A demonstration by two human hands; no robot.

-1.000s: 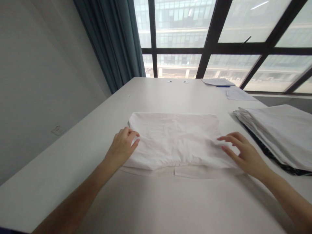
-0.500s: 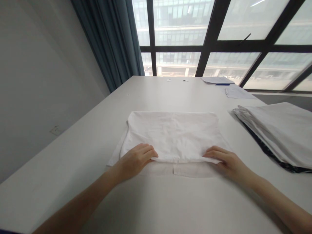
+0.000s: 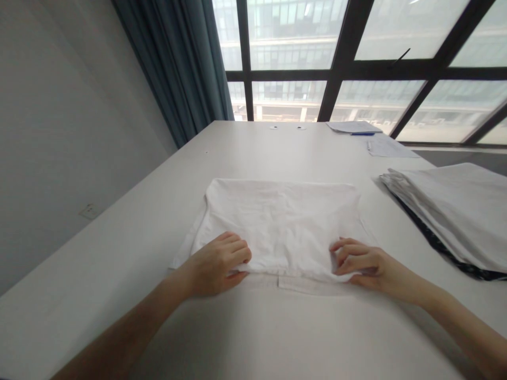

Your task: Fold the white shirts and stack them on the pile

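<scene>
Head view: cloth [image 3: 281,221] edge between fingers [image 3: 237,252]

Daylight floods in from the large window [image 3: 356,58] straight ahead, where the panes are blown out to near white. The white worktop [image 3: 253,153] picks up a soft sheen, and pale, diffuse shadows fall toward the camera under the forearms and along the near edge of the white cloth [image 3: 281,221]. The wall [image 3: 59,132] at left sits dimmer and grey. Focus is fairly sharp throughout; straight lines bow and lean near the edges.
</scene>
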